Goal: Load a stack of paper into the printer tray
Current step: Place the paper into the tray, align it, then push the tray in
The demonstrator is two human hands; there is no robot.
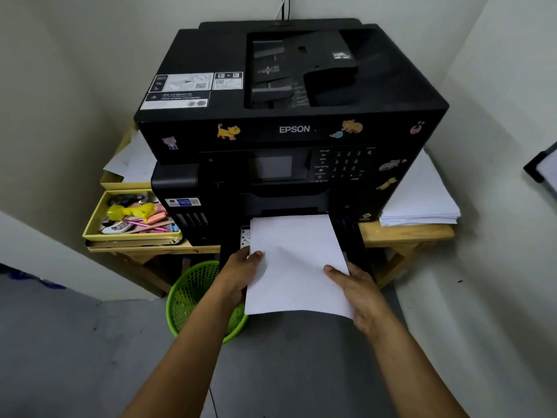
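Note:
A black Epson printer (289, 116) stands on a wooden table. Its black paper tray (354, 242) is pulled out at the front bottom. A white stack of paper (297, 263) lies over the tray, its far edge at the printer's slot and its near end sticking out past the tray. My left hand (241, 274) grips the stack's left edge, thumb on top. My right hand (360, 292) holds the right near corner, thumb on top, fingers hidden underneath.
A green mesh waste basket (190, 297) sits on the floor under the tray's left side. A yellow box of stationery (132, 218) is left of the printer, a pile of white sheets (422, 203) right of it. Walls close in on both sides.

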